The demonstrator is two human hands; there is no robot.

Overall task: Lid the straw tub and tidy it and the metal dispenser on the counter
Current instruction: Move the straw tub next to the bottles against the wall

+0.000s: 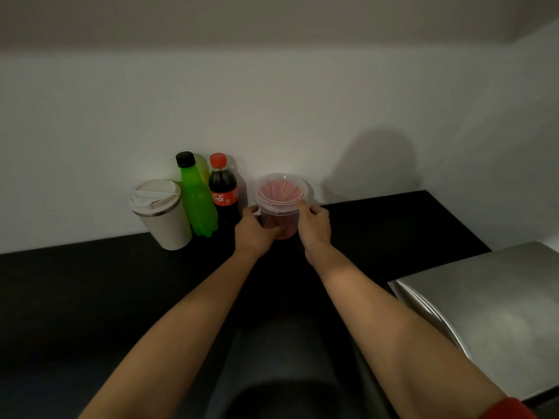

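A pale wall (272, 101) backs a dark tabletop (75, 297) with a metal dispenser (490, 313) at its right edge. By the wall stand a white tumbler (161, 214), green bottle (196, 201) and a bottle labelled "Coca-Cola" (223, 192). The lidded straw tub (281, 204), just right of them, is clasped by left hand (257, 231) and right hand (314, 228), fingers curled against its sides.

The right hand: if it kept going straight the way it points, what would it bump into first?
Nothing to cross: the right hand already touches the clear straw tub. Beyond that, probably the white wall, though depth is unclear.
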